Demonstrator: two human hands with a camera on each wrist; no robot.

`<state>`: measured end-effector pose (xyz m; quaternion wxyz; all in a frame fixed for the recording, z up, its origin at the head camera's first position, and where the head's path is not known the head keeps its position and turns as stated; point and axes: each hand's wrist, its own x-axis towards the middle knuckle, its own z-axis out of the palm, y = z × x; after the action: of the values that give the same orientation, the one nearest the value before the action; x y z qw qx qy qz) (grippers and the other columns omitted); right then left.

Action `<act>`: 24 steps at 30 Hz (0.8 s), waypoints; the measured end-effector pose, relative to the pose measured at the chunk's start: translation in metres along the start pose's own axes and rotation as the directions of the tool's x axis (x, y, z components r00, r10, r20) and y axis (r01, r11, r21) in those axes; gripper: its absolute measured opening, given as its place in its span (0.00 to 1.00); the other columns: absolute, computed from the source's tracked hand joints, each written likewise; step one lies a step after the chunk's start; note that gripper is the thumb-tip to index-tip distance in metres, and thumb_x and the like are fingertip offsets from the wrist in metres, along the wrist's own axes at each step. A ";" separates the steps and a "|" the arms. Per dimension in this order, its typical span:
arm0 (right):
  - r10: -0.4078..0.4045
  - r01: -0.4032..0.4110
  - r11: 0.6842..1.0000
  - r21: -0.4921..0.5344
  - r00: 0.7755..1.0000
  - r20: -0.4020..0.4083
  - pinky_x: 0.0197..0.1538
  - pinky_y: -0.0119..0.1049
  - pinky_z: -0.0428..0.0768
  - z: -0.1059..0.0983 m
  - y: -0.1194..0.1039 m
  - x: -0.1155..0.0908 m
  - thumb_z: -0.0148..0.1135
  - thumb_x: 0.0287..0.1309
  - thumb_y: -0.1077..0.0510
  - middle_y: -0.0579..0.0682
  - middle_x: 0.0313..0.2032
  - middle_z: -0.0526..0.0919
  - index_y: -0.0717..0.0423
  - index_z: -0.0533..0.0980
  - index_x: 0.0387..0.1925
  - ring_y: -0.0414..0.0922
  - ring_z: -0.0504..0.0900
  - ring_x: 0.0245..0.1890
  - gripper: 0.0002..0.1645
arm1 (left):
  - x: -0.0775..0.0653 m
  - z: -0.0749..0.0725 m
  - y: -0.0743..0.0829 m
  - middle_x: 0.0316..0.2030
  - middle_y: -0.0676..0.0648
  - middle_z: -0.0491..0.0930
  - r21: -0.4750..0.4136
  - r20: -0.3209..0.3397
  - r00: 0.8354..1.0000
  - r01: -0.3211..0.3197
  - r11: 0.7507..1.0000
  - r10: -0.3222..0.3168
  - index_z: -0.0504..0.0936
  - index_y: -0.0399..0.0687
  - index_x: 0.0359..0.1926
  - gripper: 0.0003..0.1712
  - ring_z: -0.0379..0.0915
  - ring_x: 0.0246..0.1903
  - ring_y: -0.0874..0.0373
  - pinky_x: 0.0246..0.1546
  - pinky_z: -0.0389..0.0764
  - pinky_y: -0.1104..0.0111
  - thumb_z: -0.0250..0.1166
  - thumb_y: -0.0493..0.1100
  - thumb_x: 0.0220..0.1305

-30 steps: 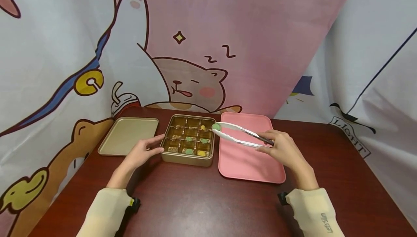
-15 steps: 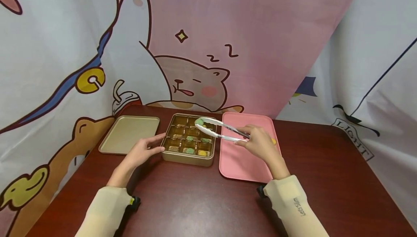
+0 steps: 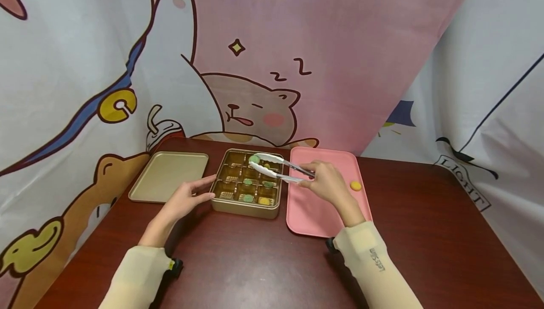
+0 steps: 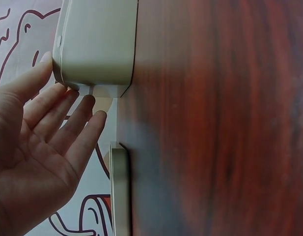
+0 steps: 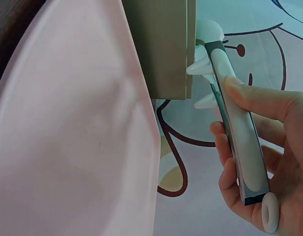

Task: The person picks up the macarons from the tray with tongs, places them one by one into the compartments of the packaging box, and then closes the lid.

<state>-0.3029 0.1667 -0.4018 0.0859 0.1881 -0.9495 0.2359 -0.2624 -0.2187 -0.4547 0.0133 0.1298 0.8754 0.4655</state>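
Observation:
A gold square box (image 3: 244, 209) has a divided insert, with green and yellow round pieces in several compartments. My left hand (image 3: 184, 199) rests against the box's left side. In the left wrist view its fingers (image 4: 77, 118) are nearly straight, the thumb near the rim. My right hand (image 3: 327, 184) grips white-tipped metal tongs (image 3: 265, 171), thumb on one arm and fingers curled round the other, as the right wrist view shows. Between the tong tips is a green round piece (image 3: 254, 159), over the box's back-middle compartment. Whether it touches the insert I cannot tell.
A pink tray (image 3: 314, 214) lies right of the box, partly under my right hand, with one yellow round piece (image 3: 355, 185) on it. Left of the box is a flat gold lid or tray (image 3: 167, 176). A cartoon-printed cloth (image 3: 340, 63) hangs behind the table.
My right hand has moved left, carrying the green piece in the tongs from the box's right edge to over its back-middle compartment. The yellow piece on the tray is uncovered. My left hand stays put.

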 end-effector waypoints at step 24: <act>0.079 -0.078 0.996 0.034 0.997 -0.016 0.41 0.46 0.78 -0.026 0.021 -0.020 0.78 0.48 0.51 0.55 0.43 0.87 0.57 0.80 0.58 0.49 0.80 0.37 0.34 | 0.001 0.001 0.000 0.68 0.40 0.71 0.017 -0.002 1.000 -0.011 1.000 0.011 0.71 0.40 0.70 0.32 0.66 0.69 0.41 0.66 0.67 0.47 0.66 0.40 0.67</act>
<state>-0.2909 0.2029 -0.3926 0.0817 0.1499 -0.9514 0.2564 -0.2629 -0.2174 -0.4553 0.0088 0.1344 0.8785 0.4584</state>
